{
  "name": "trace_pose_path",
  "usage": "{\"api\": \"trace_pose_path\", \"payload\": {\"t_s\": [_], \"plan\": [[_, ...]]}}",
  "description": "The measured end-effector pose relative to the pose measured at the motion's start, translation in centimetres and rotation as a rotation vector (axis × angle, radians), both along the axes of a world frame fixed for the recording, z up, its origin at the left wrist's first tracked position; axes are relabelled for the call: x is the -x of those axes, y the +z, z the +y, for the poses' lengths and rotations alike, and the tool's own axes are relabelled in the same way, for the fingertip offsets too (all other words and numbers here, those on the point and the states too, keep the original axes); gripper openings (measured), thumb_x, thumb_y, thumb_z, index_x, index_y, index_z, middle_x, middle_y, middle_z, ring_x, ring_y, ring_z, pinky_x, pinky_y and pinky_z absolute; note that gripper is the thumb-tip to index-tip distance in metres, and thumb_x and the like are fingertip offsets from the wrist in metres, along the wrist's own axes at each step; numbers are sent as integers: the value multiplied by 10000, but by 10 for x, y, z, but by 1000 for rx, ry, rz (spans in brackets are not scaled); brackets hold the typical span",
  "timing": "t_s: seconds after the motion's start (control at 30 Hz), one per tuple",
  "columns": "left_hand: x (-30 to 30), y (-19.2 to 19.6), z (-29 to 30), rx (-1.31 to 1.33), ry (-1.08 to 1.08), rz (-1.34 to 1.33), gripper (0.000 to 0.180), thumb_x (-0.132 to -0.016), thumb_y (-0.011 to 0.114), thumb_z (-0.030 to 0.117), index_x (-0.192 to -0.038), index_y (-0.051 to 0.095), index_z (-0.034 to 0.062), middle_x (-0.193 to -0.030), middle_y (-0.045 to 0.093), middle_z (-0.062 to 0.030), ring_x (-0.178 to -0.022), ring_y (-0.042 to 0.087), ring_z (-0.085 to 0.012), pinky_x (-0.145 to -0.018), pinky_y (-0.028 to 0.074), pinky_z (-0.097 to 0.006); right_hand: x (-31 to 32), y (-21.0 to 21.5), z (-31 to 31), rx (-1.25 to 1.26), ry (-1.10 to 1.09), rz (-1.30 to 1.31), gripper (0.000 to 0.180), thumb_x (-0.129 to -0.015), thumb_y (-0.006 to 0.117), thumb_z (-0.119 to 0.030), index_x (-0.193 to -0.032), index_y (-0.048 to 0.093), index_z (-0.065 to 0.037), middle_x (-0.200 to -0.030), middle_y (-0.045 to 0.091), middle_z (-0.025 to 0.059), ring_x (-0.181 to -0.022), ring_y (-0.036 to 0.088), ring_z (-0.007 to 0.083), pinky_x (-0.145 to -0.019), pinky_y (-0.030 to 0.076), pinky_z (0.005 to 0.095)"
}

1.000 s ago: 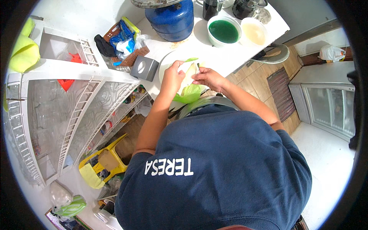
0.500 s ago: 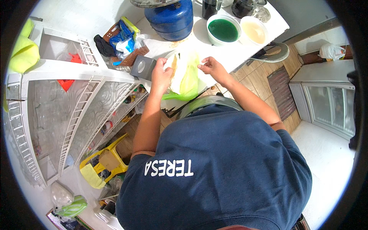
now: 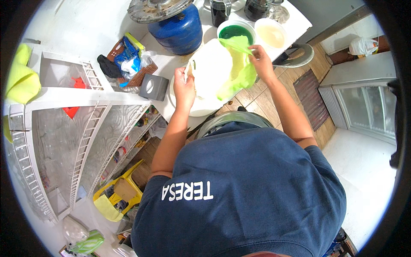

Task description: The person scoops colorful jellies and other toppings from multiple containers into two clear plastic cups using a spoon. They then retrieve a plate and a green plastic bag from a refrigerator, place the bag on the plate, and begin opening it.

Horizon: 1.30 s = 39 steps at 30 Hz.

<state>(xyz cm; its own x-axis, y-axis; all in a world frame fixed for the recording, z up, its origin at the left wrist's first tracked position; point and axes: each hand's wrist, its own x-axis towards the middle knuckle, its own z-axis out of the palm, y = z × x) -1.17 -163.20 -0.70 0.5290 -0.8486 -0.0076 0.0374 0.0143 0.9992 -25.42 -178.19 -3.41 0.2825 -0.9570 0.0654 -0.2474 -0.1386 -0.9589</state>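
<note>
Right hand (image 3: 262, 63) pinches the upper edge of the thin green sheet (image 3: 239, 68), fingers closed on it, lifted over the rim of the green bowl (image 3: 235, 32). A second ago that sheet hung low near your waist; now it's raised and spread, draping down beside the white bag (image 3: 212, 70). Your left hand (image 3: 184, 88) is closed on the white bag's left edge, holding it up off the white desk (image 3: 171, 64). Reads as the two pieces being pulled apart. Outward: a pale bowl (image 3: 270, 33) just right of the green one, a blue gas cylinder (image 3: 177, 32) behind, a grey box (image 3: 153, 87) left of your left hand.
</note>
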Motion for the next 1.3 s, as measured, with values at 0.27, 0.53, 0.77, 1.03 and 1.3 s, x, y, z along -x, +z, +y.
{"api": "trace_pose_path", "payload": {"t_s": [0.27, 0.53, 0.77, 1.03, 1.3], "plan": [[0, -5, -4, -122, -85, -430, 239, -804, 497, -83, -1023, 497, 11, -956, 643, -130, -867, 610, -163, -763, 465, -271, 59, -20, -1, 147, 190, 488, 505, -786, 580, 37, -1244, 552, -174, -931, 568, 140, -795, 602, 276, -729, 504, 382], [3, 17, -14, -84, -147, -384, 251, -805, 496, -95, -1036, 487, 6, -996, 635, -124, -917, 594, -143, -793, 449, -242, 67, -12, 14, 31, 301, 582, 537, -755, 535, -47, -1286, 549, -123, -1032, 615, 192, -901, 624, 334, -808, 506, 402], [19, 43, -9, -67, -89, -250, 212, -825, 489, -110, -998, 494, 12, -986, 599, -88, -964, 569, -145, -852, 427, -243, 60, -12, -8, -59, 227, 502, 517, -773, 569, -130, -1278, 536, -22, -1111, 602, 265, -1011, 609, 354, -898, 487, 398], [3, 82, 2, 20, 48, -219, 209, -833, 466, -120, -1005, 503, -8, -978, 596, -78, -927, 573, -122, -840, 438, -240, 43, -20, -5, 152, 148, 854, 573, -771, 662, -246, -1282, 507, -41, -1037, 554, 256, -1015, 574, 385, -883, 487, 431], [0, 84, 6, 75, 121, -187, 185, -872, 496, -95, -1032, 499, -2, -990, 607, -74, -922, 573, -115, -835, 449, -244, 14, -1, -2, 397, 311, 459, 274, -805, 494, 20, -1030, 621, -72, -1036, 616, 170, -1038, 568, 350, -872, 477, 434]]}}
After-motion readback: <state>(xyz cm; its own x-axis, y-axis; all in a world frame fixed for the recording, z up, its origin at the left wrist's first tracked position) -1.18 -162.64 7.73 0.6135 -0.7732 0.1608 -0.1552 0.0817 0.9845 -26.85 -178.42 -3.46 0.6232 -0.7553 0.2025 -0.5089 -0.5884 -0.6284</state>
